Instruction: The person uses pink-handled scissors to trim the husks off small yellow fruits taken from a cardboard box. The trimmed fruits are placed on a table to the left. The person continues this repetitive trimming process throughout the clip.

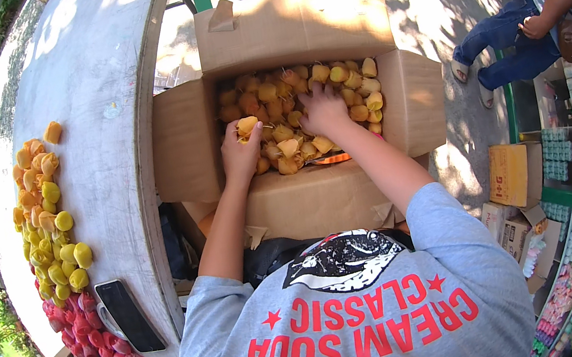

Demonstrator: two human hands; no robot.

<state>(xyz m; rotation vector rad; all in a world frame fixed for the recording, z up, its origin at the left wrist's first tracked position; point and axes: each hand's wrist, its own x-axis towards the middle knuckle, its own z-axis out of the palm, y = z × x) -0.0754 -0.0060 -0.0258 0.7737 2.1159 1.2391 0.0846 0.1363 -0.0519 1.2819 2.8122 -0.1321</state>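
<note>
The rosebuds (284, 133) are small, yellow and orange, and most have their petals curled up tight. Lots of them lie in a messy heap inside the brown cardboard box (305, 202), some pointing up and some tipped over. Those on the right side look more yellow. One yellow-orange flower (245, 127) is pinched in the left hand (241, 154), near the box's left side.

Box (321, 206) of smooth, matt cardboard
</note>
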